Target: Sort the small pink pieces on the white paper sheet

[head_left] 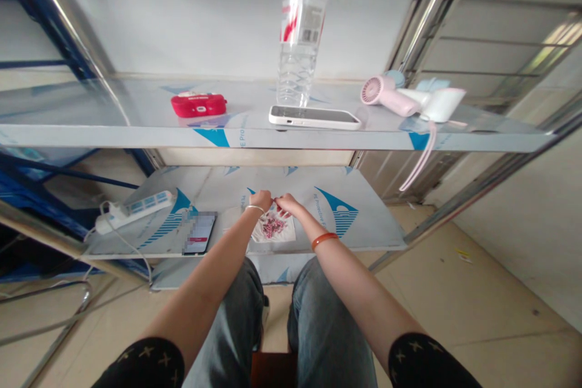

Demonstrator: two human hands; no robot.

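Note:
My left hand and my right hand meet over the lower metal shelf, both pinching the top edge of a small clear plastic bag that holds several red beads. The bag lies flat on the shelf just below my fingers. I wear a thin bracelet on the left wrist and an orange bangle on the right. A phone with a lit screen lies to the left of the bag.
A white power strip with its cord sits on the lower shelf's left. The upper shelf carries a red case, a clear water bottle, a white phone and a pink handheld fan. My knees are below.

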